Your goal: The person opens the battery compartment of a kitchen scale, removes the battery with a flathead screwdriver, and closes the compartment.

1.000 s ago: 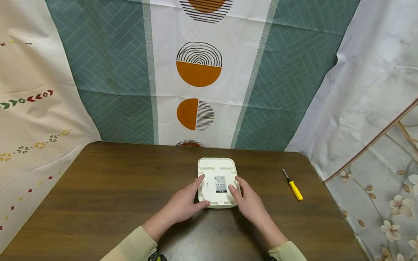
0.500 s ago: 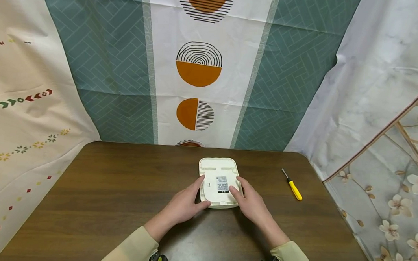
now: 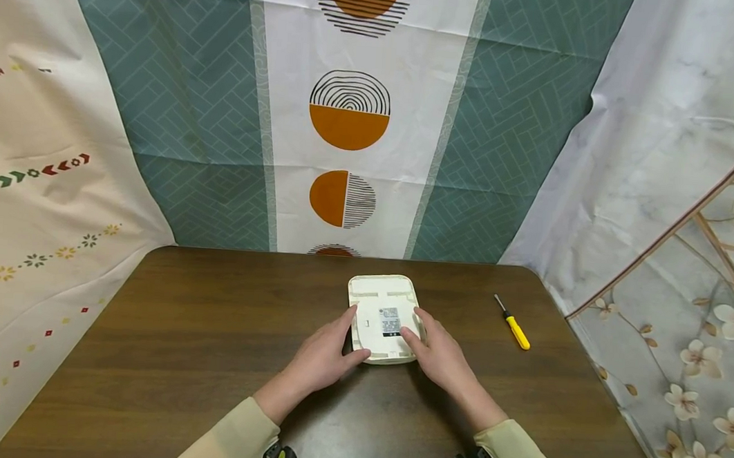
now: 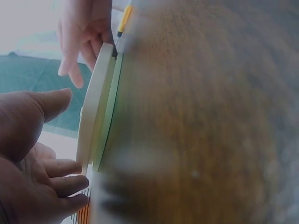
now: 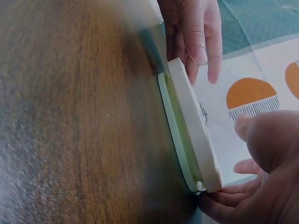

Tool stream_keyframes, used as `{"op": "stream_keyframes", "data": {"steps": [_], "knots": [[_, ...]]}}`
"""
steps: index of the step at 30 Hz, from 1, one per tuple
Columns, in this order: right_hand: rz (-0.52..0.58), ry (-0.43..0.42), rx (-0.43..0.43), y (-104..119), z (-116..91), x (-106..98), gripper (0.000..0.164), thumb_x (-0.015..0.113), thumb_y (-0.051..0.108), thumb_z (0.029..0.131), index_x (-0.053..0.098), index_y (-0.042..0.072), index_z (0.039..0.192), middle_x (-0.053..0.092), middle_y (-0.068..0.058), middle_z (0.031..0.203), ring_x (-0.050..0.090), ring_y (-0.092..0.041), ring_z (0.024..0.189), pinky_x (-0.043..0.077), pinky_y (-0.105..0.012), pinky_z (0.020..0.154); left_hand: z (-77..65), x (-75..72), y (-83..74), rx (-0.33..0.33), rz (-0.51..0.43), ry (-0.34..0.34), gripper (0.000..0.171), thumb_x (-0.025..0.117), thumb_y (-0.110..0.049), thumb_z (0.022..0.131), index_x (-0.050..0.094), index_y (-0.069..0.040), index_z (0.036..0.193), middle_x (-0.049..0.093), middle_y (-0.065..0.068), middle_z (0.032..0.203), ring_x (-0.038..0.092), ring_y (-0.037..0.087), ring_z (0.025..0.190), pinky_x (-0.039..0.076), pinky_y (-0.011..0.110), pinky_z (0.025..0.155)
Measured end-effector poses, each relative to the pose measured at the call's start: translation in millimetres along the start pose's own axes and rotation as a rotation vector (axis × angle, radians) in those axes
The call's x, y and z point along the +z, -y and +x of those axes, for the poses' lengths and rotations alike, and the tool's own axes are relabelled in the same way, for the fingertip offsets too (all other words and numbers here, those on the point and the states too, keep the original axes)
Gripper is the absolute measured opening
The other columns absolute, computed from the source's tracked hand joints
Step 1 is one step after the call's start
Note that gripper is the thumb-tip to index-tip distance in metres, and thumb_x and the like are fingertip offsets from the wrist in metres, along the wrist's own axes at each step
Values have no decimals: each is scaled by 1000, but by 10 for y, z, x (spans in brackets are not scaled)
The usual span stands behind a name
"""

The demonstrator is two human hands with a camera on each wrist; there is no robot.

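Observation:
A flat cream-white case [image 3: 369,329] with rounded corners lies on the wooden table, a printed label [image 3: 390,321] on its upper face. From the side, a pale green layer [image 4: 111,107] runs beneath the white slab [image 4: 93,109]. My left hand [image 3: 323,355] is at its left side, fingertips right at the edge. At the right side, my right hand [image 3: 441,357] has its fingers against the near corner in the right wrist view. Both thumbs stand off the upper face in the wrist views, and the fingers look relaxed. The hands hide parts of both sides.
A screwdriver [image 3: 513,324] with a yellow handle lies on the table to the right of the case. The brown table [image 3: 213,318] ends at a patterned cloth [image 3: 211,110] behind, with other cloths hanging on both sides.
The case has slid very slightly right, both hands staying at its sides. The screwdriver lies where it was; the head view has shifted a little.

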State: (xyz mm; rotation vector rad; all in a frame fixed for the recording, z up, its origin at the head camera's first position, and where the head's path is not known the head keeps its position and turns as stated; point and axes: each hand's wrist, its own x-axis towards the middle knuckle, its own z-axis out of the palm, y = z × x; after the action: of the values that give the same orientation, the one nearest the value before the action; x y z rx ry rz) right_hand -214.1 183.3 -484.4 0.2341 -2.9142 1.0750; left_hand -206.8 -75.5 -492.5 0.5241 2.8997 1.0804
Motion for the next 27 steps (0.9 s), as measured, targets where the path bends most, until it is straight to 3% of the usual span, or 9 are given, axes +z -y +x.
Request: {"op": "stream_keyframes", "data": {"steps": [4, 11, 20, 27], "knots": [[-16, 4, -4, 17, 9, 1, 68, 64, 44, 113, 47, 3, 165, 53, -28, 161, 50, -46, 150, 40, -66, 120, 16, 7, 8, 7, 4, -18, 91, 84, -38, 101, 37, 0, 169, 50, 23, 166, 50, 43, 151, 44, 61, 119], [-69, 0, -14, 27, 14, 33, 69, 66, 43, 112, 47, 1, 165, 54, -28, 160, 52, -46, 149, 42, -65, 119, 25, 11, 32, 25, 60, -32, 86, 82, -40, 102, 44, 6, 164, 51, 24, 163, 51, 45, 149, 42, 59, 121], [-140, 21, -47, 11, 41, 68, 74, 69, 41, 111, 46, -4, 164, 49, -27, 165, 48, -44, 153, 40, -63, 121, -4, 18, 20, 14, 166, 87, 88, 70, -51, 107, 39, 5, 168, 31, 25, 177, 30, 47, 162, 26, 63, 129], [-197, 45, -50, 6, 44, 61, 75, 70, 41, 110, 46, -7, 163, 45, -29, 167, 48, -47, 152, 42, -66, 118, -14, 29, -19, 6, 203, 92, 89, 69, -53, 108, 39, 4, 168, 31, 23, 177, 29, 44, 164, 23, 63, 130]]}}
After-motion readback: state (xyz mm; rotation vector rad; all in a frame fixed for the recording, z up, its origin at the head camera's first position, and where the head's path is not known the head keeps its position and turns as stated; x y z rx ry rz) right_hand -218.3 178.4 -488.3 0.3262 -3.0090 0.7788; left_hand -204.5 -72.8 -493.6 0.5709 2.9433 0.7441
